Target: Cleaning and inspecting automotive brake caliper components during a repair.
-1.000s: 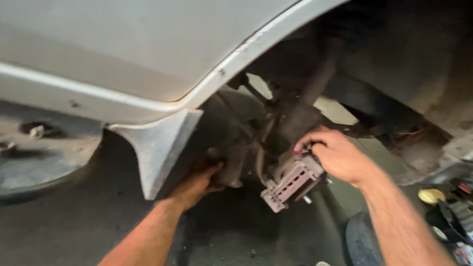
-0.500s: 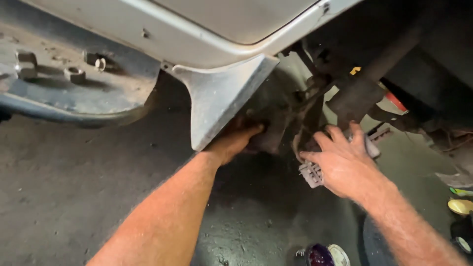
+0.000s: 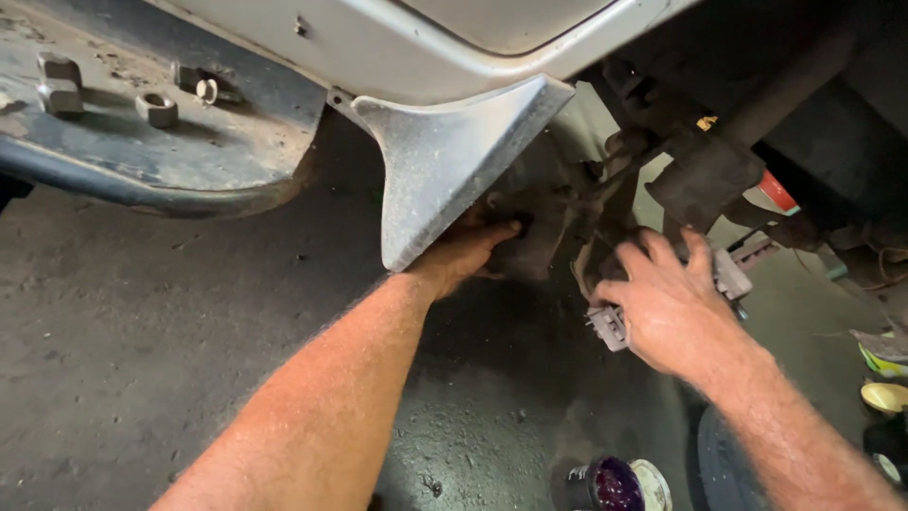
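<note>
Right hand (image 3: 668, 301) gripped the grey brake part (image 3: 610, 325) inside the wheel well, long axis slanting up-right under the palm, while left hand (image 3: 465, 248), grip hidden so can't tell, reached behind the fender flap (image 3: 445, 156) just left of it.

Two bare forearms reach forward; the left hand (image 3: 463, 251) extends flat with fingers partly hidden, the right hand (image 3: 667, 303) curls palm-down, fingers spread.
</note>
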